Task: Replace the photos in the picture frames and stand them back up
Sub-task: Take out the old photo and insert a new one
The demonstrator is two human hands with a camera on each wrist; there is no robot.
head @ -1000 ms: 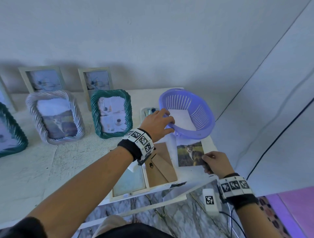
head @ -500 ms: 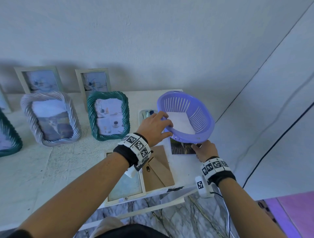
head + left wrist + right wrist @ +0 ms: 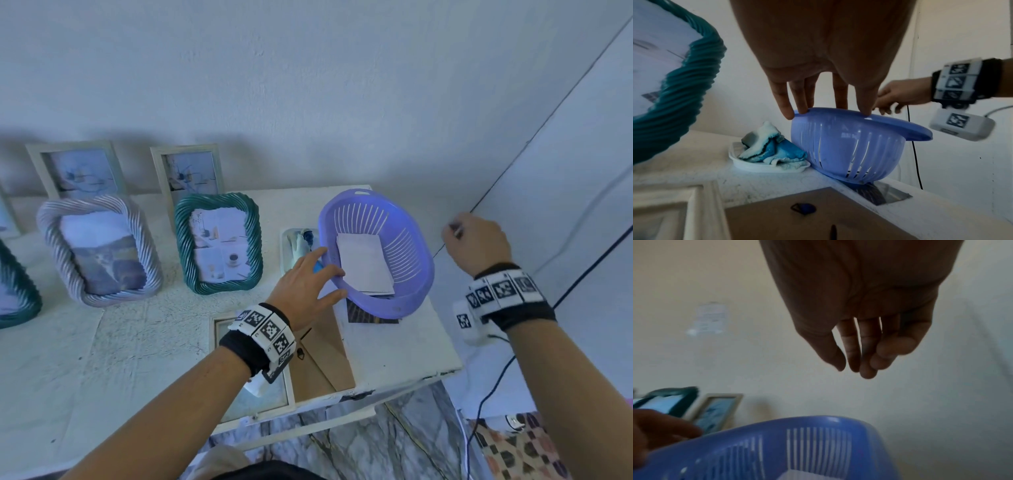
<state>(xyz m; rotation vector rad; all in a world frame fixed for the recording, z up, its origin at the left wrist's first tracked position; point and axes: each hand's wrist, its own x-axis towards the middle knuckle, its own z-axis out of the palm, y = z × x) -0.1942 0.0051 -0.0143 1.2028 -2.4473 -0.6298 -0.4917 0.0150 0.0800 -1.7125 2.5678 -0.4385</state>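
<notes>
Photo (image 3: 363,316) lies under basket (image 3: 420,263); left hand (image 3: 303,287) grips rim.

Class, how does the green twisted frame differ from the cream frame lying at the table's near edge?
The green twisted frame stands upright; the cream frame lies flat. The green one holds a photo; the cream one's brown backing lies beside it. Green has a ropelike border, cream a plain one. Both are rectangular.
</notes>
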